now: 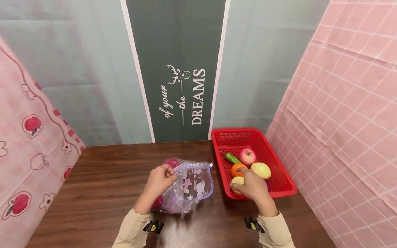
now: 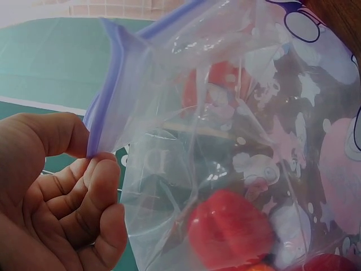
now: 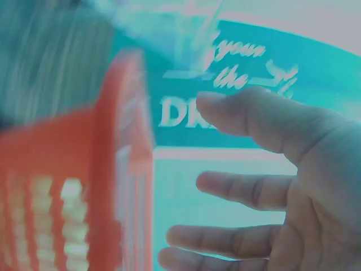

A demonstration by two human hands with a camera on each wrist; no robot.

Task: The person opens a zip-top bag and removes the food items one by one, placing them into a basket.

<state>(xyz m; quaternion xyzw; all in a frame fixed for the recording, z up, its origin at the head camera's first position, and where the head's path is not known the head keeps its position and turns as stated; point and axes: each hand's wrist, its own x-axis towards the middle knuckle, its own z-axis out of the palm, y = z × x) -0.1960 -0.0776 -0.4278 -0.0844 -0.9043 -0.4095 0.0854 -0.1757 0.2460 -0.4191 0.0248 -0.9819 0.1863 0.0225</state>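
My left hand [image 1: 159, 181] pinches the purple zip edge of a clear printed plastic bag [image 1: 198, 186], between thumb and index finger. The bag's mouth gapes to the right. Through its film a red bell pepper [image 2: 228, 228] shows in the left wrist view, along with other red items. Over the near side of a red basket [image 1: 280, 172] hovers my right hand [image 1: 254, 186], its fingers spread and holding nothing. Below it lie a pale yellow fruit [image 1: 237, 181] and an orange [image 1: 237, 170]; the head view does not settle whether the fingers touch them.
Also in the basket are an apple [image 1: 247, 157], a green chili pepper [image 1: 232, 158], a larger yellow fruit [image 1: 261, 170] and a partly hidden purple item [image 1: 268, 186]. Both stand on a dark wooden table [image 1: 102, 186], with a pink checked cloth [image 1: 344, 131] hanging close on the right.
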